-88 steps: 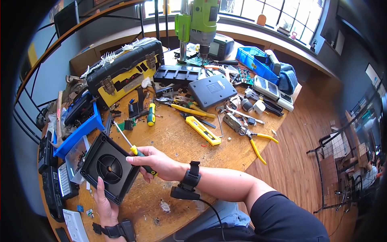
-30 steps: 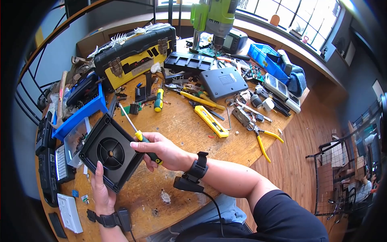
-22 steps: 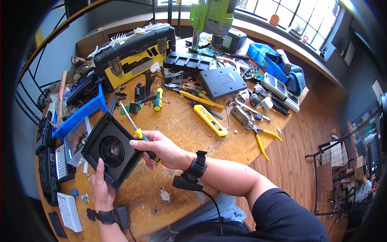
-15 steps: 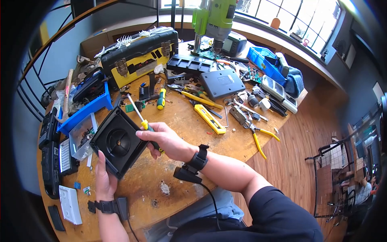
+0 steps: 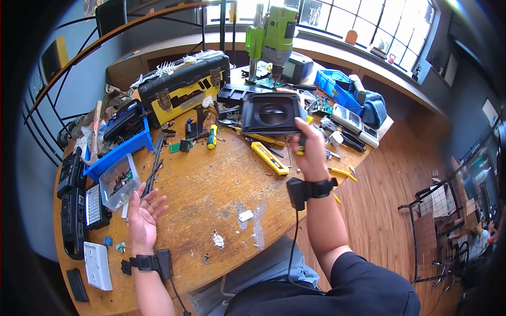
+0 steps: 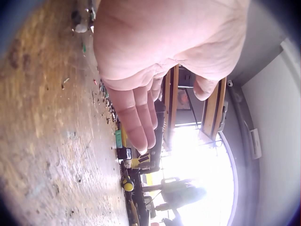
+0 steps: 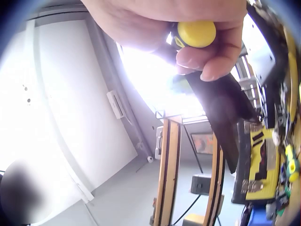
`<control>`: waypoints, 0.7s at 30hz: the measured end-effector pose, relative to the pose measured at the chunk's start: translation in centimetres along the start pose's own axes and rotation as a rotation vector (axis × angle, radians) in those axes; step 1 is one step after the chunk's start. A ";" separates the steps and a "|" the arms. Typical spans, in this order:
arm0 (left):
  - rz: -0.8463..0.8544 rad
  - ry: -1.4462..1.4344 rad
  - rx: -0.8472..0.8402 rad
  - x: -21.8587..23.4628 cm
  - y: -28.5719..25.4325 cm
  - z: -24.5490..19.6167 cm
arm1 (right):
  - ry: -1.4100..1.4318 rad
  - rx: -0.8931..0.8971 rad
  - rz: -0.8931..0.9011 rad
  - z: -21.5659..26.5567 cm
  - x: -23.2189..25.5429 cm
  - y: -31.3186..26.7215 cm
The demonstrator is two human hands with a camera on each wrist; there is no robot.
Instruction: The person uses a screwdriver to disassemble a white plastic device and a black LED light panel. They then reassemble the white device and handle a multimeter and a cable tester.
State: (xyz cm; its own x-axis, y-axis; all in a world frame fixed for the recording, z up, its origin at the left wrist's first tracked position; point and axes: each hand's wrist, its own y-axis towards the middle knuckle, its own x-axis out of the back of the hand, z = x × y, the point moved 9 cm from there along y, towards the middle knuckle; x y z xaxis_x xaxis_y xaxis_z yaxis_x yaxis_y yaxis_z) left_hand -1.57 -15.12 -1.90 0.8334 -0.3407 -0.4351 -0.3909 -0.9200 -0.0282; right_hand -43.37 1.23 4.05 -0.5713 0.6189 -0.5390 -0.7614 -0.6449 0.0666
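Note:
My right hand [image 5: 314, 152] grips a black square plastic housing [image 5: 253, 124] with a round recessed centre, held up over the tools at the back of the table. In the same hand is a screwdriver with a green and yellow handle; its yellow handle end [image 7: 196, 34] shows in the right wrist view, its shaft hidden. My left hand [image 5: 143, 224] is palm up above the table's left part, fingers loosely spread, holding nothing. A clear plastic box [image 5: 117, 181] of small parts lies just beyond those fingertips.
A yellow and black toolbox [image 5: 182, 92] and a green drill [image 5: 279, 31] stand at the back. A utility knife [image 5: 270, 158], a second screwdriver [image 5: 212, 137] and pliers lie mid-table. Blue bins [image 5: 124, 152] stand left and back right. A white plastic piece [image 5: 97, 266] lies front left.
My left hand has let go of the black square housing and dropped back. My right hand has carried the housing, with the screwdriver, away to the right and up.

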 end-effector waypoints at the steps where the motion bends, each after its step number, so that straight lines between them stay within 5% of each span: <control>1: -0.001 -0.001 0.000 -0.1 0.0 0.0 | -0.008 0.055 -0.058 0.9 1.7 0.3; 11: -0.011 0.008 -0.013 -0.2 -0.1 -0.4 | 0.049 0.293 -0.352 5.4 10.0 6.9; 21: -0.019 0.016 -0.027 0.1 -0.1 -0.7 | -0.020 0.083 -0.478 1.7 11.6 15.7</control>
State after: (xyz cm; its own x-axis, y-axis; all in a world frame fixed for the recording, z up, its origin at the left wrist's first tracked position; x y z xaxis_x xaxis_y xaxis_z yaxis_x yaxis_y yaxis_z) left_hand -1.18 -15.16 -1.33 0.8470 -0.3259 -0.4199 -0.3644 -0.9312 -0.0123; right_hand -62.52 -0.96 0.29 -0.1567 0.8462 -0.5093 -0.9615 -0.2486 -0.1172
